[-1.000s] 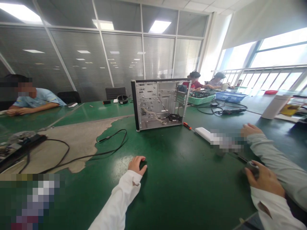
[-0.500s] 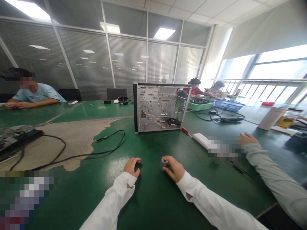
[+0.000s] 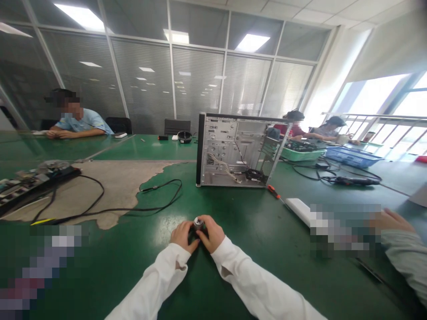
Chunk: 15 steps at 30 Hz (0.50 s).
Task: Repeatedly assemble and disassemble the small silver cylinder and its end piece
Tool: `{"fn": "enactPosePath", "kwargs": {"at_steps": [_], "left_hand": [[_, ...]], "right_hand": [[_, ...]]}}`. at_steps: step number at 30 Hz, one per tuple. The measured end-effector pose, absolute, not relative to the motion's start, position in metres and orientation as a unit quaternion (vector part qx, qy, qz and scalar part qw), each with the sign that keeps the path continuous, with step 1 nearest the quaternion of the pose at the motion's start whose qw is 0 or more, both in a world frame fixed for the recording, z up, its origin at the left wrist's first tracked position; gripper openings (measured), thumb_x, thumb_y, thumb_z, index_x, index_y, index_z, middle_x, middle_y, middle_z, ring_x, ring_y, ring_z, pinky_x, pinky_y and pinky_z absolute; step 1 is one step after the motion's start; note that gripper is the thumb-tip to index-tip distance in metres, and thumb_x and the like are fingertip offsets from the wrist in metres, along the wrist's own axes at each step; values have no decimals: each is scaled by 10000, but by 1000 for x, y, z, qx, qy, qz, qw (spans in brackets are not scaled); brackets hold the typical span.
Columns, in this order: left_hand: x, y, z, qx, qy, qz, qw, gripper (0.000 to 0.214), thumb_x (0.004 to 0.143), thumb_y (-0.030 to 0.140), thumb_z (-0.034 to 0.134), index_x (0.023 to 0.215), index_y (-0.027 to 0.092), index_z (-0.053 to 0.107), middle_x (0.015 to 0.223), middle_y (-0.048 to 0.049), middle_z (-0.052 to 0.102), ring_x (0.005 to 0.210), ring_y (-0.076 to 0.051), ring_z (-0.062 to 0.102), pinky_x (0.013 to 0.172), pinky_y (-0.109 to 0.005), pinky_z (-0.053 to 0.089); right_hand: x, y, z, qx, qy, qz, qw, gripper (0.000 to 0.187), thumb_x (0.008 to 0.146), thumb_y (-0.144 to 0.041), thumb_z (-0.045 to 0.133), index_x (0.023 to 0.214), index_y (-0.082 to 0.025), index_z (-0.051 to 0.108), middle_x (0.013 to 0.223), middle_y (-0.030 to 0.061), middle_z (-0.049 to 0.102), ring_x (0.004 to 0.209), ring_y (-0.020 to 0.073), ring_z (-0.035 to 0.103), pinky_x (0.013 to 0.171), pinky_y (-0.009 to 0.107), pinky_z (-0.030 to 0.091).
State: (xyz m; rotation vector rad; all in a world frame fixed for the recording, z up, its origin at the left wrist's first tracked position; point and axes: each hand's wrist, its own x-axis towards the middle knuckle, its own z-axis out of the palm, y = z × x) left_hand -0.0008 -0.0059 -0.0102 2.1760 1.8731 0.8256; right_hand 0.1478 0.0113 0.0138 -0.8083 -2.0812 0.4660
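Observation:
A small silvery cylinder (image 3: 198, 224), whose exact kind I cannot make out, stands upright at the green table's near middle. My right hand (image 3: 212, 232) has its thumb and fingers curled round the cylinder's right side. From the left, my left hand (image 3: 182, 235) closes on the same cylinder, its fingertips partly hidden against it. Both thumbs come close together at the near side. Beyond my hands, an opened computer case (image 3: 233, 151) stands on the table, showing its metal inside, loose cables and a black fan (image 3: 255, 174).
An orange-handled screwdriver (image 3: 273, 191) and a white bar-shaped object (image 3: 300, 211) lie right of the case. A black cable (image 3: 160, 208) crosses the left side. A co-worker's sleeve (image 3: 402, 255) reaches in at right. Green (image 3: 302, 154) and blue baskets (image 3: 353, 156) stand farther back.
My right hand has moved left with the cylinder until it meets my left hand, which now closes on it too. The view has turned slightly left.

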Motion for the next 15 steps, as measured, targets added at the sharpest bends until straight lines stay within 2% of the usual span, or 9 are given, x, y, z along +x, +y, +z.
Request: {"fn": "enactPosePath", "kwargs": {"at_steps": [5,9,15], "left_hand": [[0,-7,-4,727,626,270,80,407,572,312,573,948,196,470,934,-48,538,893,-218,484,739,-335,374],[3,-9,-1,718,631,283,76,390,551,310,592,901,188,473,892,-48,558,848,-218,507,718,-343,386],[5,-11,-1,671,612,406,102,420,565,316,574,922,186,396,840,-37,565,773,-174,557,697,-311,435]], "right_hand": [[147,13,17,-346,-788,246,446,333,637,-153,502,963,-186,440,893,36,510,793,130,497,669,254,439],[145,14,17,-372,-710,373,467,318,611,-182,548,904,-188,425,813,2,529,655,97,527,588,233,449],[138,21,6,-379,-544,565,492,363,556,-262,635,799,-180,379,713,-28,499,559,86,536,496,215,451]]}}
